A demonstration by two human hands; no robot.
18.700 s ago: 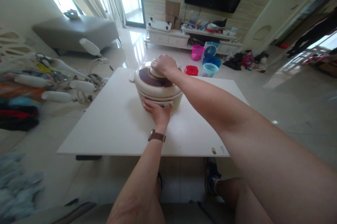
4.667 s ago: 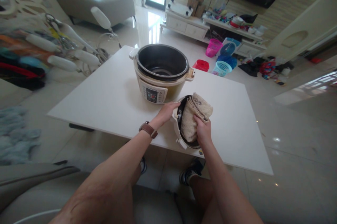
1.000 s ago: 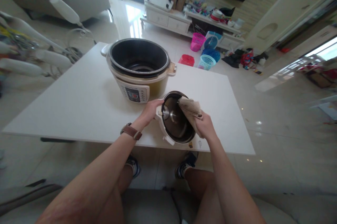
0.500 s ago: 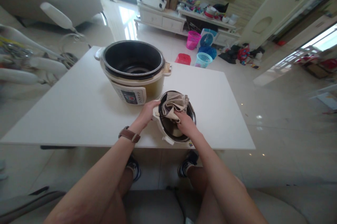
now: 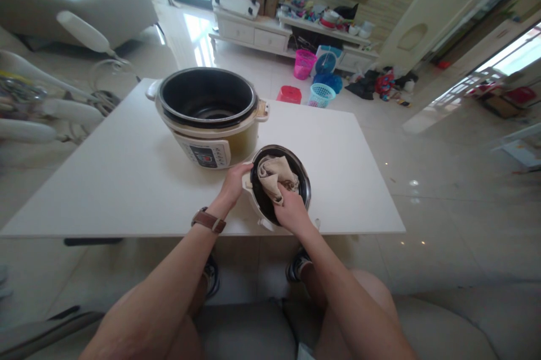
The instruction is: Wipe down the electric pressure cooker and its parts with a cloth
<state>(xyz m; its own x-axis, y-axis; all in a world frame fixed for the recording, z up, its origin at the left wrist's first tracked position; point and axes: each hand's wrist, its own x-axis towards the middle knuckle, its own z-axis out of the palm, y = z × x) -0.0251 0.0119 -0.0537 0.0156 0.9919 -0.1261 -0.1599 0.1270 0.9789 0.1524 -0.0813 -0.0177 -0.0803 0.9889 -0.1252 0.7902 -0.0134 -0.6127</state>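
A round lid (image 5: pixel 305 169) with a dark inner side and a pale rim faces up at the table's front edge. My left hand (image 5: pixel 233 184) grips its pale handle on the left side. Inside the lid, my right hand (image 5: pixel 291 209) is closed on a crumpled beige cloth (image 5: pixel 273 171) that rests against the inner surface. Behind and to the left stands an open cooker (image 5: pixel 240 143) with a dark inner pot and a control panel on its front.
The cooker and lid share a white table (image 5: pixel 338 180). Beyond it on the floor are a red stool (image 5: pixel 289 94), a light blue basket (image 5: pixel 321 95) and a pink basket (image 5: pixel 304 63). A white fan-like appliance (image 5: pixel 84 30) lies at the left.
My right hand and the cloth have shifted slightly left and down within the lid, and the cloth is folded differently. My left hand keeps its grip. The whole view has shifted slightly.
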